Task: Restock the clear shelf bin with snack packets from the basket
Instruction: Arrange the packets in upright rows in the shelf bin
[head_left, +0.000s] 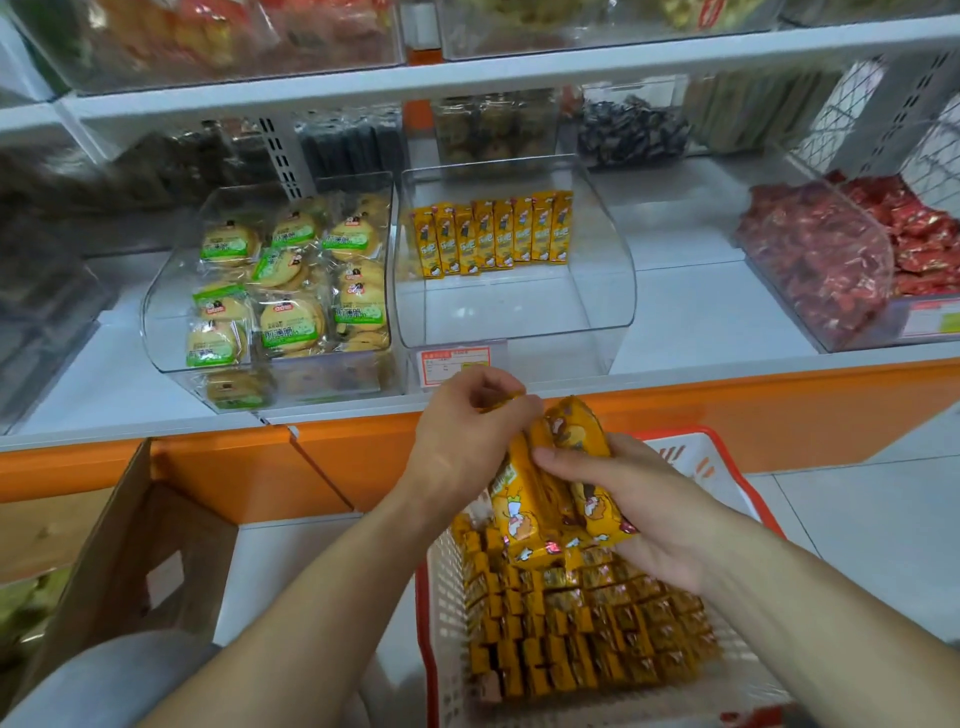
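A clear shelf bin stands in the middle of the shelf with a row of several yellow snack packets upright at its back; its front part is bare. Below it, a white basket with a red rim holds many yellow packets in rows. Above the basket, my right hand grips a bundle of yellow packets. My left hand pinches the top of that bundle.
A bin of green-labelled biscuits sits left of the clear bin, and a bin of red packets to the right. An open cardboard box stands on the floor at left. The orange shelf edge runs across in front.
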